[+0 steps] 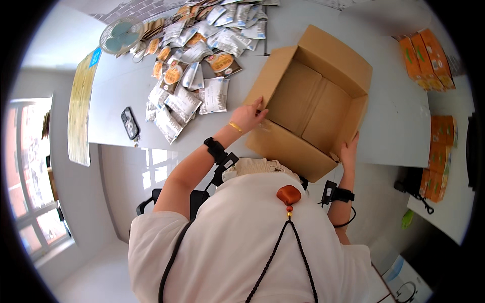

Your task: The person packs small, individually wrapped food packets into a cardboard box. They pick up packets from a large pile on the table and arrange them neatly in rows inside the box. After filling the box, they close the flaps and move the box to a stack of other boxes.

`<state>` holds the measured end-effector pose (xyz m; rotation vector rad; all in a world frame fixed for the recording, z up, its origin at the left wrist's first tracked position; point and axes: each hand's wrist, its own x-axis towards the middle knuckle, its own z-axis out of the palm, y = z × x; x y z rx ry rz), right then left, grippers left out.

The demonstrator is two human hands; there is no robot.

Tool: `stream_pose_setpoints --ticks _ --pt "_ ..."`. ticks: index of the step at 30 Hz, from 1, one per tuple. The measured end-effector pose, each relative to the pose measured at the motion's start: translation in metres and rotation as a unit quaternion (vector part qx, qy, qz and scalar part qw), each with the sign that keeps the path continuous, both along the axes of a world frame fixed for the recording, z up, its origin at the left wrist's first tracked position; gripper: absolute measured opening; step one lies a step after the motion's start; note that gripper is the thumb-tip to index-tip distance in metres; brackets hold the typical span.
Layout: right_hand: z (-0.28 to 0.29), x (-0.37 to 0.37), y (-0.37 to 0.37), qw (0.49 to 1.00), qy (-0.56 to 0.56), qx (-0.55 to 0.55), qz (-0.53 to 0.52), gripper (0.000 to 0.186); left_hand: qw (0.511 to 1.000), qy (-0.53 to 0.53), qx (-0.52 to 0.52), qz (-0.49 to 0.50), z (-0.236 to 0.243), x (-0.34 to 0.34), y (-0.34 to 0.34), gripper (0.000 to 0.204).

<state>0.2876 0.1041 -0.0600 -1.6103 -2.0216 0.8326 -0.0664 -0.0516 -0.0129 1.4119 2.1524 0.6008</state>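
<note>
A large brown cardboard box [308,108] stands open and tilted askew at the table's near edge, its flaps folded outward and its bare bottom in view. My left hand [248,116], with a yellow band at the wrist, grips the box's left rim near the close left corner, fingers bent over the edge. At the near right corner my right hand [348,151] holds the box wall from outside; part of its fingers is hidden by the cardboard. To the left of the box, a heap of silver and brown packets [189,76] spreads over the table.
The pale table [394,129] carries a green fan [121,35] at far left and a phone [130,123] near its left edge. Orange cartons [427,59] stand at far right, and more orange boxes [438,156] are stacked nearer. A black chair [151,199] is behind my left arm.
</note>
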Motion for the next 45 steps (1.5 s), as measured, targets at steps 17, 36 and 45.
stream_pose_setpoints --ticks 17,36,45 --pt "-0.007 0.018 0.018 0.998 -0.056 0.018 -0.026 0.06 0.994 0.005 0.086 0.071 0.006 -0.113 -0.096 0.041" --pt "0.034 -0.027 -0.023 0.942 -0.308 0.126 -0.047 0.059 0.975 0.088 0.182 -0.088 -0.025 -0.167 -0.087 0.053" --pt "0.178 -0.232 -0.097 0.952 0.186 -0.083 0.229 0.04 0.918 -0.212 0.292 0.165 0.081 -0.213 -0.087 0.038"
